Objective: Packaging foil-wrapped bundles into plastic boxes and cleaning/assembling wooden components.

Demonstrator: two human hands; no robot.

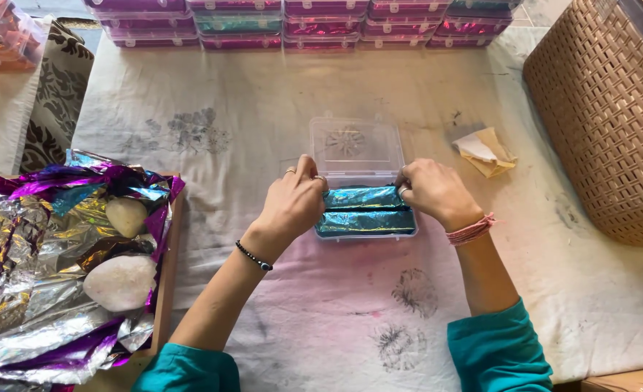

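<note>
Counted: two blue foil-wrapped bars [365, 210] in one clear plastic box [355, 141]; two pale stones [122, 250] on foil sheets [38, 290]; one woven basket [612, 123]; one folded paper scrap [485, 151].

A small packing workshop: a stained cloth [263, 94] covers the table, filled plastic boxes [300, 22] are stacked along the top edge (many alike), foil sheets [38, 247] lower left.

Clear glossy plastic box [355, 142] – shiny crinkled blue foil packets [365, 210]; matt stained cloth [263, 109] – woven plastic basket [604, 109].
</note>
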